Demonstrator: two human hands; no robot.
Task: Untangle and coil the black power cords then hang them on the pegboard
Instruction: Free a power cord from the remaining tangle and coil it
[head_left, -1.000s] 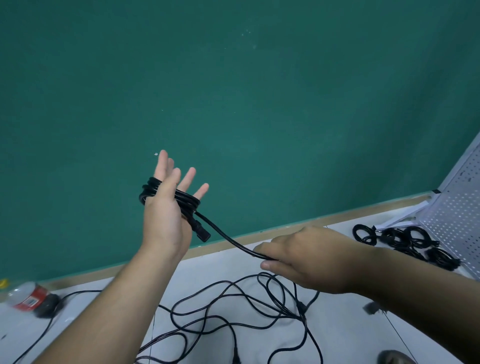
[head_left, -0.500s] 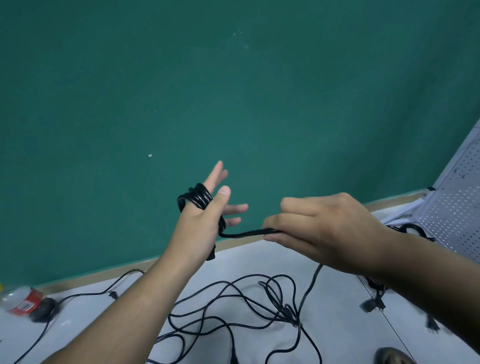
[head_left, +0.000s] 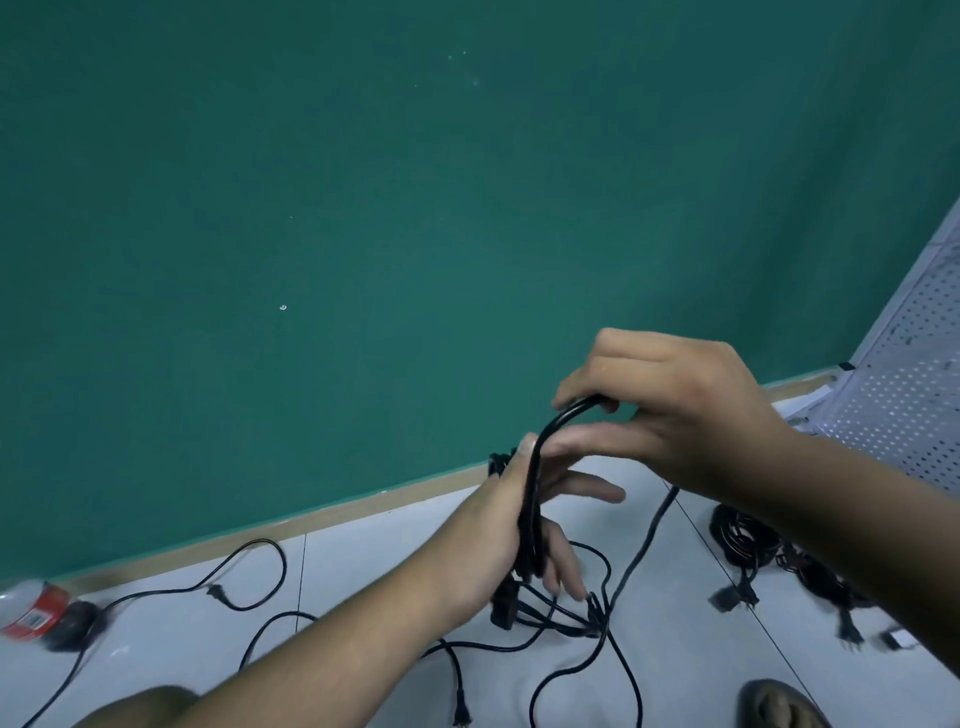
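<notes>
Left of the white perforated metal pegboard (head_left: 904, 410), and lower than its upper part, the person's 2 bare grips work on 1 black rubber-sheathed power cord (head_left: 531, 509). The left grip (head_left: 493, 530) is released: its fingers are spread and fairly straight, though blurred, and the turns of the black power cord lie banded around its palm. It seems to serve as a former, so every loop comes out the same size and slides off easily.

The right grip (head_left: 691, 415), closer to the pegboard and a little higher, is grasping the black power cord, with its fingertips (head_left: 571, 395) pinching the strand where it arches over the left thumb. Pinching this close to the turns probably lets the person lay the next turn flat beside the others while keeping the strand taut.

From there the free length drops down to a loose tangle of black cords (head_left: 566, 618) on the white tiled floor (head_left: 374, 587), left of the pegboard's foot. I judge the winding well begun but unfinished, since much slack lies unwound.

At the pegboard's foot, partly hidden under the right forearm, lie several finished black cord bundles (head_left: 743, 540), likely parked there for hanging in 1 go; none shows hung on the pegboard. Farthest from the pegboard, a clear plastic bottle with a red label (head_left: 31, 613) lies by the green wall (head_left: 363, 208).
</notes>
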